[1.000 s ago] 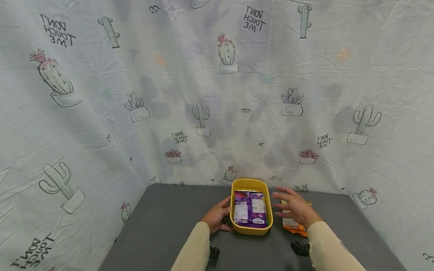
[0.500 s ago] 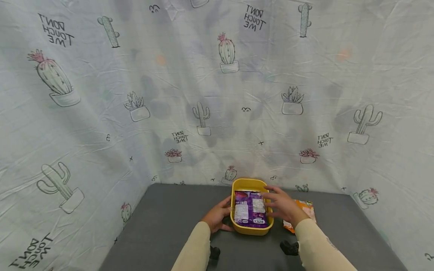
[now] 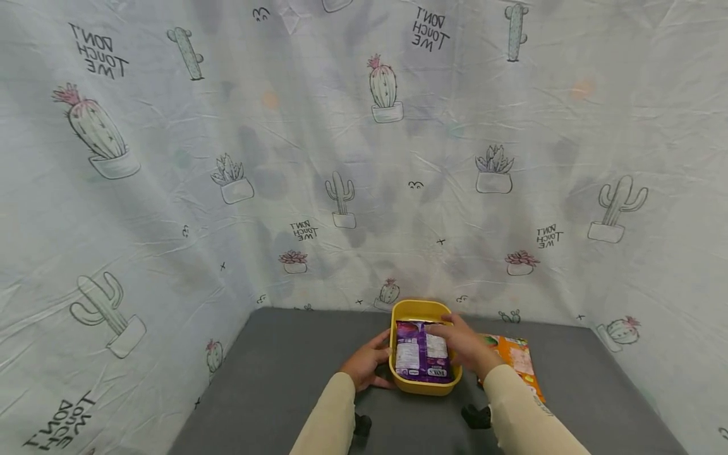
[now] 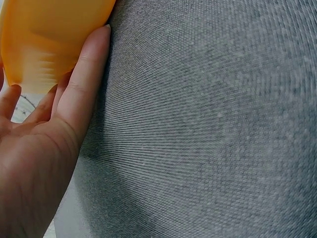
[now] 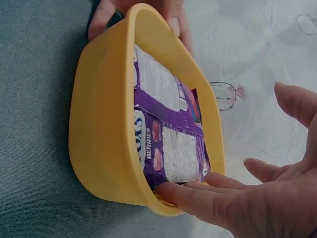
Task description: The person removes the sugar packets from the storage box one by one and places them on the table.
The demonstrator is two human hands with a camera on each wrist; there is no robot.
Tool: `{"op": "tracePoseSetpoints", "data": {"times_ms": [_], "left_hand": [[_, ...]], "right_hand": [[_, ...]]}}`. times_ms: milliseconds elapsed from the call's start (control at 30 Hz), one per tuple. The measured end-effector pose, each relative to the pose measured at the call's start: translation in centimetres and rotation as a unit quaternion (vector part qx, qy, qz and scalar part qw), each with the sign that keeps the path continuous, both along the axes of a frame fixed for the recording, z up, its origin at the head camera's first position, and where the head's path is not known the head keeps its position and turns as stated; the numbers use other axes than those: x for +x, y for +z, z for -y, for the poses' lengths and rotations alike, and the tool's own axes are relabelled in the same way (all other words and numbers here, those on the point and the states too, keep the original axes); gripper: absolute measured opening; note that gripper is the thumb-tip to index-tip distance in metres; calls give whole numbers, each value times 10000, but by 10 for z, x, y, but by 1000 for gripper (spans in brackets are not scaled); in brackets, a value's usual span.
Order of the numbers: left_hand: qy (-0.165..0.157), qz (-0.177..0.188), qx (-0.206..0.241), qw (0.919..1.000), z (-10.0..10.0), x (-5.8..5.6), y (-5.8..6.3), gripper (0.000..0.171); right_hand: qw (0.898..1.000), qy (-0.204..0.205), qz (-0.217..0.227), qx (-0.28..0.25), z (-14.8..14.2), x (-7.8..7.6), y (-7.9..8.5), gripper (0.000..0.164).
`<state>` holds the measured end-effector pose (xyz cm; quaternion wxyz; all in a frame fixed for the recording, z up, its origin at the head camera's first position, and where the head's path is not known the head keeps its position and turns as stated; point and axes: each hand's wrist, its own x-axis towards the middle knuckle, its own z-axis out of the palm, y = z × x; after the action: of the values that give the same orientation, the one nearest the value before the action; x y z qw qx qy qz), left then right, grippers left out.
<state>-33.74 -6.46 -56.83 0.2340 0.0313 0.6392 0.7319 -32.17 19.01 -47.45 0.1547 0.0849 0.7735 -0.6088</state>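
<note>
A yellow rectangular tub (image 3: 425, 388) with rounded corners stands on the grey table. Inside lies a purple sweets packet (image 3: 407, 355), its printed back facing up; "BERRIES" shows on it in the right wrist view. My left hand (image 3: 366, 365) rests against the tub's left side, its fingers (image 4: 83, 82) stretched along the outer wall. My right hand (image 3: 469, 349) reaches over the right rim, and its fingertips dip in at the edge of the purple packet (image 5: 166, 148). An orange packet (image 3: 516, 359) lies on the table, partly hidden by my right forearm.
The grey tabletop (image 3: 273, 385) meets a pale hanging sheet (image 3: 364, 253) printed with cacti at the back and sides. The tub stands near the table's back edge. Black wrist-worn devices (image 3: 476, 417) hang below both sleeves.
My right hand has moved left from over the orange packet to the tub, its fingers now inside the right rim. More of the orange packet shows. The left hand stays at the tub.
</note>
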Motion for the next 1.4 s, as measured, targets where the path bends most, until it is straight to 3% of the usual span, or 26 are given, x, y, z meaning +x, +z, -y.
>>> {"op": "tracePoseSetpoints", "data": {"times_ms": [467, 800, 1100, 1400], "left_hand": [[32, 58, -59, 10000, -1, -2, -3, 62], [63, 96, -29, 9999, -1, -2, -1, 61], [-34, 157, 48, 9999, -1, -3, 0, 63], [-27, 209, 48, 9998, 0, -7, 0, 63]], "right_hand": [[9993, -196, -54, 303, 15, -2, -12, 94], [9974, -671, -253, 33, 15, -8, -18, 78], [9957, -834, -213, 344, 14, -12, -24, 74], [9959, -678, -157, 580, 13, -21, -29, 79]]}}
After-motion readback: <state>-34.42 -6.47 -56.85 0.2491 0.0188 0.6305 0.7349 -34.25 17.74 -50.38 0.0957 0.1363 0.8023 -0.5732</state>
